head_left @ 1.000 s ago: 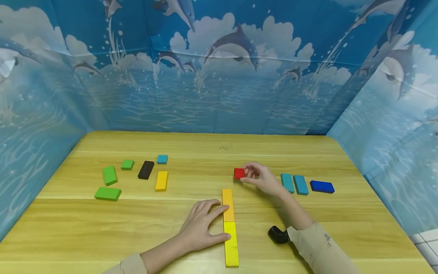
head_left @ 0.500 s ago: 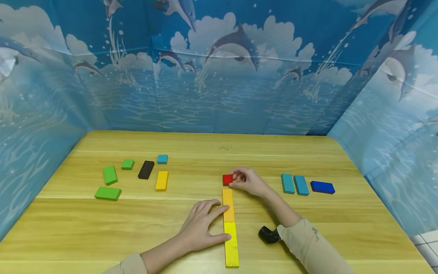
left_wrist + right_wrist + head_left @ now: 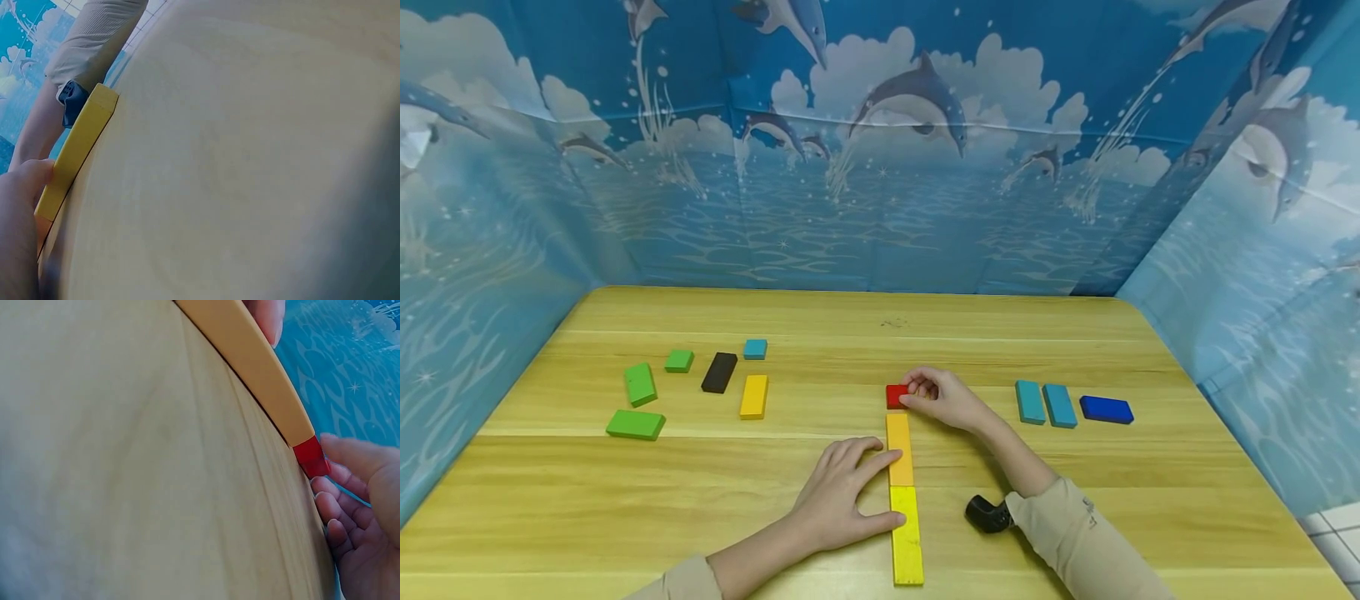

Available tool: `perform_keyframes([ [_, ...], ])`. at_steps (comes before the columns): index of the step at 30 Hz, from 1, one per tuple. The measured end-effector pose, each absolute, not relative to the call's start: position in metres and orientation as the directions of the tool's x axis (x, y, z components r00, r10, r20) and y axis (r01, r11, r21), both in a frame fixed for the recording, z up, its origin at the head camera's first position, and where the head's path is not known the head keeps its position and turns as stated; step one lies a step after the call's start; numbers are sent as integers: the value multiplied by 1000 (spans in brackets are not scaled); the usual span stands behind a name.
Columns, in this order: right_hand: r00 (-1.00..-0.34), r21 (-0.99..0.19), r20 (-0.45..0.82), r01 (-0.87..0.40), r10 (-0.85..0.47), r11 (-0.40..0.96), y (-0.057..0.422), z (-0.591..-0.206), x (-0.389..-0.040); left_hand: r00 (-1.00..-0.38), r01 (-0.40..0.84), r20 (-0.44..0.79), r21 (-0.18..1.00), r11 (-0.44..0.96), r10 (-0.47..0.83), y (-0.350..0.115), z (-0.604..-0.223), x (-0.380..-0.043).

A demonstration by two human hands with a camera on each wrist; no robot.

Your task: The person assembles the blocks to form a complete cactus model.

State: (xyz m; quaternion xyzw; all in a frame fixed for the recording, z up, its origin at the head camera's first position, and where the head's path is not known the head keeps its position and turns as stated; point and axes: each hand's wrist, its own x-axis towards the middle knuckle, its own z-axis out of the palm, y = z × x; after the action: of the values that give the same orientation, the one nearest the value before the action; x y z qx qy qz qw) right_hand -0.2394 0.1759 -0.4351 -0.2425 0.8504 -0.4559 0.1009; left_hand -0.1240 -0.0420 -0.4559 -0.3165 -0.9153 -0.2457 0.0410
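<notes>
An orange block [image 3: 898, 450] and a longer yellow block [image 3: 906, 537] lie end to end in a line running away from me. My left hand [image 3: 842, 492] rests beside them, index finger on the orange block and thumb on the yellow one, fingers loosely spread. Just beyond the orange block's far end, my right hand [image 3: 951, 402] pinches a small red block [image 3: 895, 397] between thumb and fingers. From the right wrist, the red block [image 3: 311, 457] appears close against the orange block's end [image 3: 256, 369]; whether they touch I cannot tell.
Left on the wooden table [image 3: 820, 333] lie several green blocks [image 3: 636, 424], a black block [image 3: 719, 372], a small blue block [image 3: 756, 349] and a yellow-orange block [image 3: 754, 397]. Two teal blocks [image 3: 1060, 406] and a dark blue block [image 3: 1107, 409] lie right. A dolphin-print curtain [image 3: 880, 208] surrounds the table.
My right hand has carried the red block left and toward me, to the far end of the orange block, shifting little in the last half second. The left hand has stayed put.
</notes>
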Motion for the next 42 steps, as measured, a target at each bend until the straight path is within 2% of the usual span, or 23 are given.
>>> perform_keyframes([
  [9,-861,-833,29,-301,-508,464,167,-408,-224,-798,598,232,423,681,557,-42,-456,-124],
  [16,-860,-830,42,-314,-509,461,175,-436,-239,-799,596,226,425,681,558,-42,-455,-123],
  [42,-852,-829,30,-313,-523,463,175,-436,-237,-794,603,230,417,680,563,-42,-457,-124],
])
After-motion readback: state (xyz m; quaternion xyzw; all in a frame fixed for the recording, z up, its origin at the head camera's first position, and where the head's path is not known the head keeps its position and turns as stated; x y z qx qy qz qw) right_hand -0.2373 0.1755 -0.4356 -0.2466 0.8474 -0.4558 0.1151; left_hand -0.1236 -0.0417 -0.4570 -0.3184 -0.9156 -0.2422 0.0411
